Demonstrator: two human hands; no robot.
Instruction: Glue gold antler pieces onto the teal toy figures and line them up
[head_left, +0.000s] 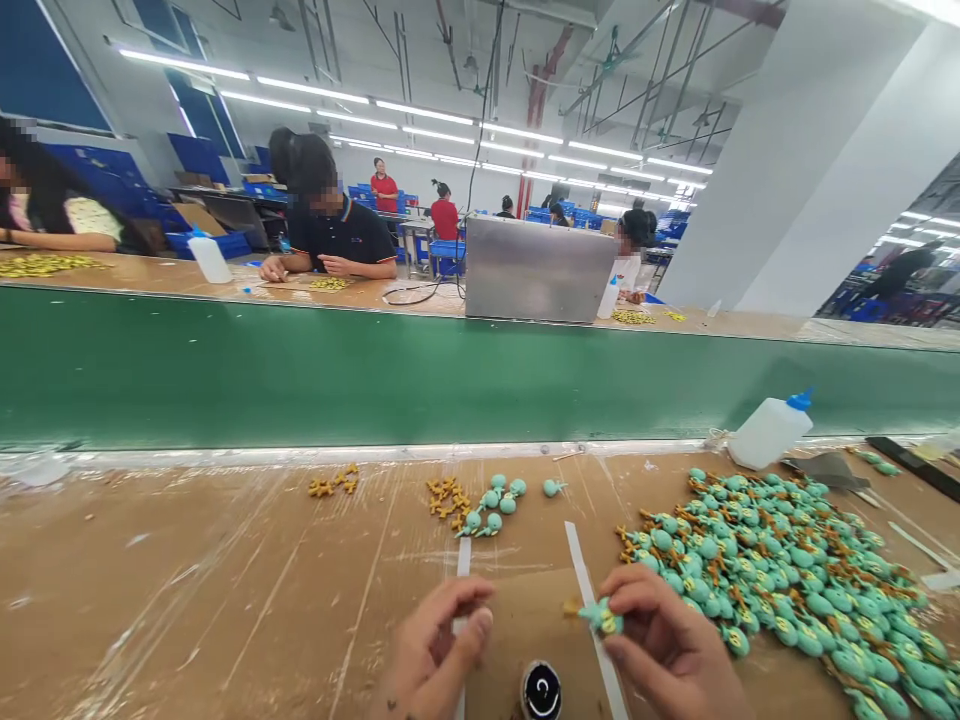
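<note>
My right hand (664, 645) pinches a small teal toy figure (602, 617) with a yellow front, low in the picture. My left hand (439, 650) rests on the brown worktop (225, 590) with its fingers curled around a thin white stick (462, 565). A large heap of teal figures with orange parts (795, 580) lies just right of my right hand. A few separate teal figures (495, 500) and small orange pieces (446, 495) lie ahead of my hands. A small black round cap (541, 690) sits between my hands at the bottom edge.
A white squeeze bottle with a blue cap (772, 430) lies by the green conveyor belt (375, 370). More orange bits (334, 483) lie to the left. Across the belt several people sit at a bench, beside a metal box (536, 268). A white pillar (810, 160) stands right.
</note>
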